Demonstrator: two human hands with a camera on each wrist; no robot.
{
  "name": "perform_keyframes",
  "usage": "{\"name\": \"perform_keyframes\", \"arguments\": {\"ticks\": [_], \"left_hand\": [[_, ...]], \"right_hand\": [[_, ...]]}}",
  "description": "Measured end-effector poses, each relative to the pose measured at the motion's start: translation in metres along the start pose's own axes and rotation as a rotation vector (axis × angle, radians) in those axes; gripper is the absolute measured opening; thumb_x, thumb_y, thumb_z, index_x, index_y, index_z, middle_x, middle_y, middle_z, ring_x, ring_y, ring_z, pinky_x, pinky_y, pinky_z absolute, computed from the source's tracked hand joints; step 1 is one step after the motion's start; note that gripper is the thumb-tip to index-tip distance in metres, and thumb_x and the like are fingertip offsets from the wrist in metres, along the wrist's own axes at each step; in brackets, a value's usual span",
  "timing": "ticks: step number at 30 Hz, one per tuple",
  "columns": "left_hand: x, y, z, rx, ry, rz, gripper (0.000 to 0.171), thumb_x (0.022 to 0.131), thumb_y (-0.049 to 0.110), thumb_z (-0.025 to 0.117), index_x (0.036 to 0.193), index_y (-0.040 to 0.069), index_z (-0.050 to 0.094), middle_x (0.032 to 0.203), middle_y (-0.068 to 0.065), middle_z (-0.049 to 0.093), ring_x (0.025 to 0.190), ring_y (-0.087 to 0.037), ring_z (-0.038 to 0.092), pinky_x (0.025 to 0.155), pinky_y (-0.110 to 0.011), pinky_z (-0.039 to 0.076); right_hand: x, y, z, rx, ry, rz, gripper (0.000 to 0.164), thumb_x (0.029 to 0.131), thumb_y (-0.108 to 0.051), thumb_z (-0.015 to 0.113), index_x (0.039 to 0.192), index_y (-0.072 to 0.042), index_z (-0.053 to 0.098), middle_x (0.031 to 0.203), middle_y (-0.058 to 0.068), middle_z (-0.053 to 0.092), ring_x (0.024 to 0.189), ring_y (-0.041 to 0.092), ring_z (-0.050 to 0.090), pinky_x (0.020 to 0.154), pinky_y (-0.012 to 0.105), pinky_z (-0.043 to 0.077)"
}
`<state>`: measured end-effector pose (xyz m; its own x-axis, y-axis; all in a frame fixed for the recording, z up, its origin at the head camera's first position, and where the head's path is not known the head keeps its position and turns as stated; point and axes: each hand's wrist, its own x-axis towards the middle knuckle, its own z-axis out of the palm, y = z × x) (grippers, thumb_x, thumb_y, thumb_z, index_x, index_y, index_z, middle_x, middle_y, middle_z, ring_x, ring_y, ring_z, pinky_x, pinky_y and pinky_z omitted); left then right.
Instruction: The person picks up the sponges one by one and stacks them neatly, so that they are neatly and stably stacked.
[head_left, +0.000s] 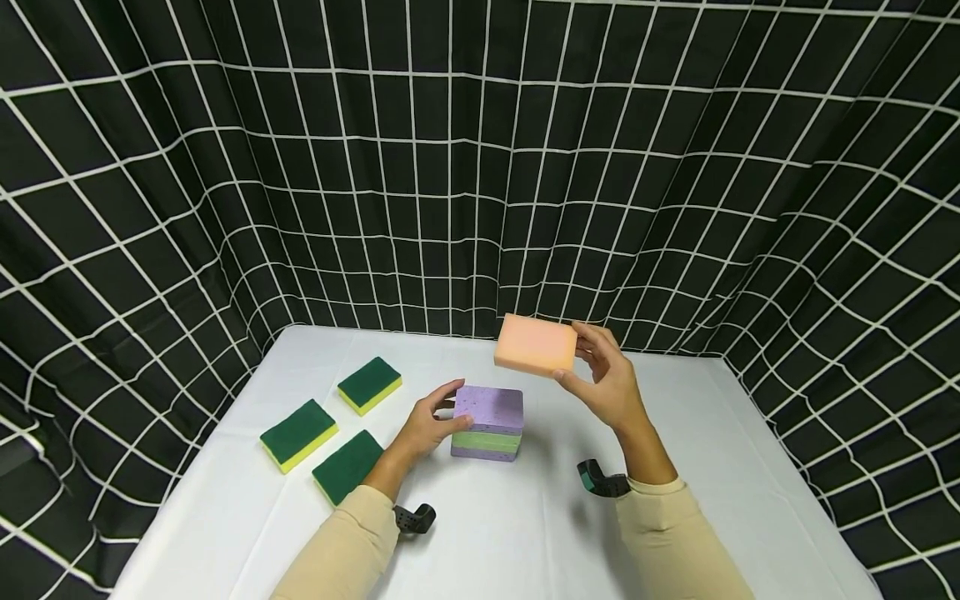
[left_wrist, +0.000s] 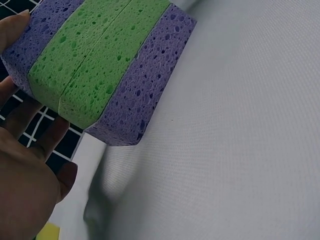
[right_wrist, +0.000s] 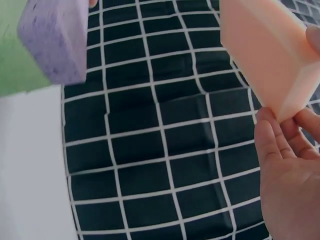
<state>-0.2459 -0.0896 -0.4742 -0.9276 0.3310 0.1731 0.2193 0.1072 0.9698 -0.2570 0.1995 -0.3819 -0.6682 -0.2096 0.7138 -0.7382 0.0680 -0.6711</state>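
Observation:
A stack of sponges stands on the white table: a purple sponge (head_left: 491, 404) on top, two green sponges (left_wrist: 82, 65) in the middle and another purple sponge (left_wrist: 150, 70) at the bottom. My left hand (head_left: 423, 429) grips the top purple sponge at its left end, thumb on the near side and fingers round the back. Up and to the right of the stack, my right hand (head_left: 611, 387) pinches a peach-orange sponge (head_left: 534, 343) by its right end, thumb below and fingers behind. The orange sponge is in the air, tilted, apart from the stack.
Several yellow scrub sponges with green tops lie at the left: one at the back (head_left: 370, 383), one farthest left (head_left: 298, 433) and one partly behind my left forearm (head_left: 347, 467). A black curtain (head_left: 480, 167) with white grid lines surrounds the white table (head_left: 525, 533).

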Motion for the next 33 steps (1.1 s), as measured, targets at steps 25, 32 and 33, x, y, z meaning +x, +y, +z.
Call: {"name": "perform_keyframes", "arguments": {"ticks": [25, 32, 33], "left_hand": [[-0.001, -0.001, 0.001, -0.033, -0.020, 0.003, 0.075, 0.082, 0.005, 0.076, 0.146, -0.001, 0.037, 0.137, -0.024, 0.046, 0.119, -0.043, 0.044, 0.092, -0.047, 0.045], [-0.001, -0.001, 0.000, -0.058, -0.028, -0.014, 0.078, 0.082, 0.004, 0.076, 0.147, -0.001, 0.034, 0.139, -0.022, 0.043, 0.122, -0.043, 0.041, 0.097, -0.054, 0.039], [-0.002, -0.001, -0.001, -0.057, -0.029, -0.014, 0.078, 0.082, 0.005, 0.076, 0.147, -0.001, 0.034, 0.139, -0.022, 0.044, 0.122, -0.043, 0.041, 0.097, -0.054, 0.039]], "right_hand": [[-0.025, 0.001, 0.048, 0.054, -0.115, 0.146, 0.067, 0.074, 0.019, 0.070, 0.134, 0.018, 0.040, 0.127, 0.032, 0.041, 0.113, 0.043, 0.047, 0.100, 0.038, 0.041], [-0.033, 0.014, 0.052, 0.064, -0.149, 0.214, 0.065, 0.075, 0.019, 0.070, 0.134, 0.017, 0.042, 0.128, 0.032, 0.041, 0.113, 0.045, 0.047, 0.099, 0.046, 0.040], [-0.033, 0.015, 0.052, 0.063, -0.151, 0.220, 0.065, 0.075, 0.019, 0.070, 0.134, 0.017, 0.042, 0.128, 0.032, 0.041, 0.113, 0.045, 0.047, 0.099, 0.048, 0.040]]}}
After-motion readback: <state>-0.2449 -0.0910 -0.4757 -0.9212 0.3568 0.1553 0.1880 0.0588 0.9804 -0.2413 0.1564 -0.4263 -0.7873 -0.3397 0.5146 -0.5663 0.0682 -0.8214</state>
